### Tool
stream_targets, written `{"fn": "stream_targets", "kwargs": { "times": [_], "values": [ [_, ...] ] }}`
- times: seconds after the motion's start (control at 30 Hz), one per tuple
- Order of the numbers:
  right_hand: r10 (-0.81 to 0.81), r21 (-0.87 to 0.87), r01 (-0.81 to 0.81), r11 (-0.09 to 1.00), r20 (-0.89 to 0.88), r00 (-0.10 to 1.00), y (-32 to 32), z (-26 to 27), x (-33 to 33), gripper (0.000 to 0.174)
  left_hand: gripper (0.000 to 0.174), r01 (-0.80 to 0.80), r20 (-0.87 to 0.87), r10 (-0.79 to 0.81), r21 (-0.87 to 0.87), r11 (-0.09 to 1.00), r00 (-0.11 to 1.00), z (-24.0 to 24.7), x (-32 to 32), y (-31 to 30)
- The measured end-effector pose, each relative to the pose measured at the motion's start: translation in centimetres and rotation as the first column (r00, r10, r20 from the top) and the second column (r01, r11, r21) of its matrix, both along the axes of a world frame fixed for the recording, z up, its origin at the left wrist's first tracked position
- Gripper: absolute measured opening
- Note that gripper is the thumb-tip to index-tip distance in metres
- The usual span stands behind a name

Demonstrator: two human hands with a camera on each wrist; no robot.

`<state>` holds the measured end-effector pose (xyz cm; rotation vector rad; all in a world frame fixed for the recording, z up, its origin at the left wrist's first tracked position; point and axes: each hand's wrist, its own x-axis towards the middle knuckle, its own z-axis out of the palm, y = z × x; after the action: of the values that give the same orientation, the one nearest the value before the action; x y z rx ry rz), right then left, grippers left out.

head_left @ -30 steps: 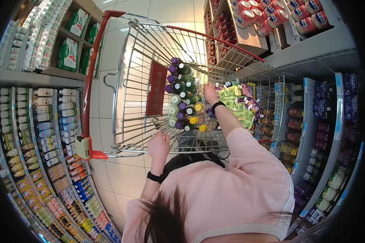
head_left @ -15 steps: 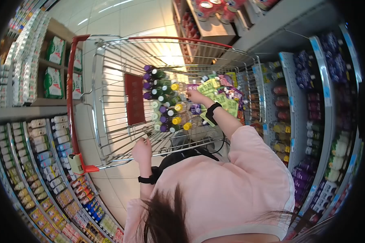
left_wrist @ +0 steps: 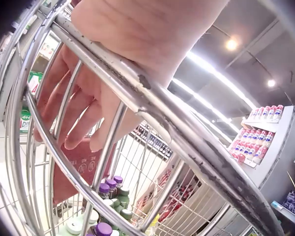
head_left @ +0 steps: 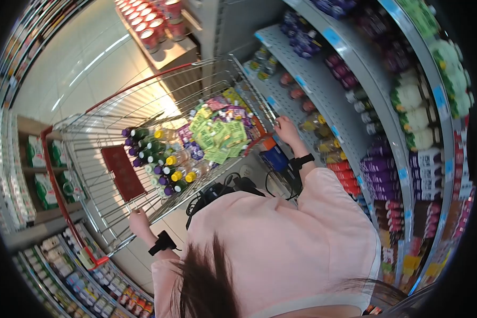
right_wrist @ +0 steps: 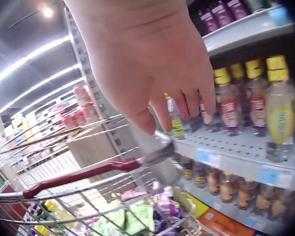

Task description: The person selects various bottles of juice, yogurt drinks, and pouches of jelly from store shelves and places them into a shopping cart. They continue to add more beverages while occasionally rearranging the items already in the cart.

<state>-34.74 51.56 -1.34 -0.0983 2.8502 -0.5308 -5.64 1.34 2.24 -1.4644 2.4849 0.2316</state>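
Observation:
My left hand (head_left: 140,222) rests at the near side rail of the shopping cart (head_left: 119,97). In the left wrist view its relaxed fingers (left_wrist: 78,118) hang past the metal rail, holding nothing. The right hand (head_left: 288,131) hovers empty between the cart's far end and the shelves, fingers (right_wrist: 162,113) loosely extended. In the right wrist view it overlaps the yellow-capped bottles (right_wrist: 280,115) on a shelf. Inside the cart stand several bottles with purple, white and yellow caps (head_left: 170,160), beside a heap of green and purple pouches (head_left: 217,139).
Shelves (head_left: 350,143) of drinks rise close on the right, with price-tag edges sticking out. Red-and-white cans (head_left: 149,37) stand on a display ahead. Another stocked shelf (head_left: 85,286) runs along the left. The cart's red push handle (head_left: 55,180) is at left.
The right hand has left the pouches in the cart and moved right, toward the shelves. The view has turned right. The left hand has stayed by the cart's near rail.

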Motion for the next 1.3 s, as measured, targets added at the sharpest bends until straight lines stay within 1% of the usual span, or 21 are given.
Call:
{"fn": "stream_targets", "kwargs": {
  "times": [0.03, 0.1, 0.13, 0.17, 0.27, 0.3, 0.4, 0.43, 0.5, 0.6, 0.7, 0.8, 0.9, 1.0, 1.1, 1.2, 1.23, 1.3],
  "values": [
    [-0.079, 0.027, 0.079, 0.996, -0.003, 0.997, 2.0, 0.6, 1.0, 0.038, 0.030, 0.004, -0.014, -0.004, -0.014, 1.000, 1.000, -0.5, 0.1, -0.2],
    [-0.208, 0.103, 0.220, 0.970, -0.115, 0.971, 5.5, 0.9, 2.9, 0.040, 0.031, 0.021, -0.021, -0.022, -0.040, 0.999, 1.000, -2.4, 0.8, -1.5],
    [-0.261, 0.134, 0.285, 0.949, -0.174, 0.950, 7.1, 1.0, 3.6, 0.041, 0.030, 0.036, -0.012, -0.037, -0.058, 0.998, 0.999, -2.4, 0.9, -1.5],
    [-0.263, 0.184, 0.313, 0.932, -0.251, 0.932, 9.2, -0.2, 4.0, 0.047, 0.031, 0.032, -0.017, -0.034, -0.066, 0.997, 0.999, -2.4, 0.9, -1.6],
    [-0.374, 0.074, 0.412, 0.908, -0.295, 0.879, 12.2, 0.8, 4.5, 0.052, 0.030, 0.040, -0.031, -0.043, -0.096, 0.995, 0.999, -1.9, 0.9, -1.1],
    [-0.409, 0.090, 0.469, 0.879, -0.364, 0.837, 12.6, 0.8, 4.4, 0.054, 0.030, 0.042, -0.037, -0.046, -0.106, 0.993, 0.998, -1.7, 0.8, -0.9],
    [-0.490, -0.004, 0.497, 0.868, -0.174, 0.854, 15.1, -0.1, 2.7, 0.052, 0.029, -0.005, -0.057, -0.004, -0.148, 0.989, 0.998, -2.0, 0.8, -0.8],
    [-0.454, -0.004, 0.467, 0.884, -0.241, 0.858, 15.9, -1.2, 2.1, 0.050, 0.029, -0.019, -0.031, 0.016, -0.120, 0.993, 0.999, -1.6, 0.7, -0.7],
    [-0.367, 0.004, 0.397, 0.918, -0.372, 0.853, 16.8, -2.6, 0.9, 0.047, 0.030, -0.035, -0.048, 0.029, -0.125, 0.992, 0.998, -1.3, 0.5, -0.3],
    [-0.317, 0.083, 0.391, 0.916, -0.448, 0.836, 17.6, -3.3, -0.9, 0.045, 0.031, -0.048, -0.074, 0.039, -0.129, 0.990, 0.997, -1.0, 0.5, 0.0],
    [-0.349, 0.075, 0.406, 0.911, -0.383, 0.855, 18.6, -4.8, -2.6, 0.046, 0.031, -0.041, -0.095, 0.027, -0.157, 0.987, 0.995, -1.1, 0.7, 0.0],
    [-0.420, 0.094, 0.469, 0.878, -0.321, 0.849, 18.9, -6.7, -3.4, 0.048, 0.031, -0.051, -0.099, 0.035, -0.173, 0.984, 0.995, -1.9, 0.9, -0.4],
    [-0.395, 0.041, 0.455, 0.889, -0.431, 0.811, 17.6, -5.7, -1.7, 0.054, 0.030, -0.076, -0.105, 0.058, -0.173, 0.982, 0.993, -1.8, 0.9, -0.2],
    [-0.387, 0.050, 0.428, 0.902, -0.344, 0.856, 14.9, -2.6, 0.6, 0.053, 0.030, -0.063, -0.105, 0.048, -0.148, 0.987, 0.993, -1.8, 0.9, -0.4],
    [-0.261, 0.029, 0.291, 0.956, -0.362, 0.895, 13.1, -2.0, 2.5, 0.046, 0.030, -0.057, -0.088, 0.046, -0.119, 0.991, 0.995, -1.4, 0.6, -0.2],
    [-0.201, 0.001, 0.217, 0.976, -0.373, 0.906, 9.9, 1.1, 3.8, 0.039, 0.030, -0.044, -0.112, 0.032, -0.106, 0.993, 0.993, -0.9, 0.4, 0.0],
    [-0.172, -0.015, 0.180, 0.983, -0.383, 0.907, 9.1, 2.1, 4.0, 0.039, 0.029, -0.041, -0.121, 0.029, -0.098, 0.994, 0.992, -0.8, 0.4, 0.0],
    [-0.151, -0.058, 0.140, 0.988, -0.461, 0.874, 7.2, 4.0, 4.4, 0.037, 0.028, -0.033, -0.128, 0.018, -0.118, 0.992, 0.992, -1.0, 0.5, -0.2]
  ]
}}
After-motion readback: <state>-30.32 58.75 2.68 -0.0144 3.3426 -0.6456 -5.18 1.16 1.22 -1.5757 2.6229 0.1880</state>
